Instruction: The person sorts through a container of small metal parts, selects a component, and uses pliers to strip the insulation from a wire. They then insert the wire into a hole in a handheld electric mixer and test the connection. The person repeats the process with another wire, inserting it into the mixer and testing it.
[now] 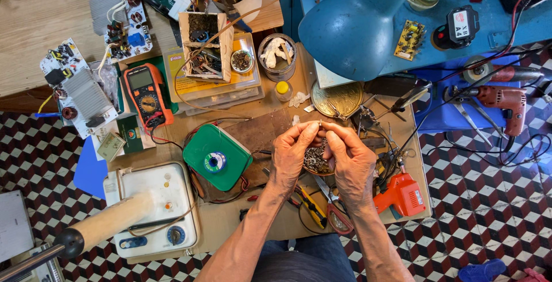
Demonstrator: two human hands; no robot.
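Cluttered workbench (241, 224) — both hands meet above a small bowl of metal bits (316, 160); left hand (293, 152) and right hand (352, 164) pinch one tiny part (319, 123) (too small to identify) between fingertips.

Place: a small fix-it workshop for electric things
Desk (34, 23): wooden, full of tools
Clues: circuit boards (77, 86), orange meter (146, 93), red drill (506, 101), blue lamp (359, 20)
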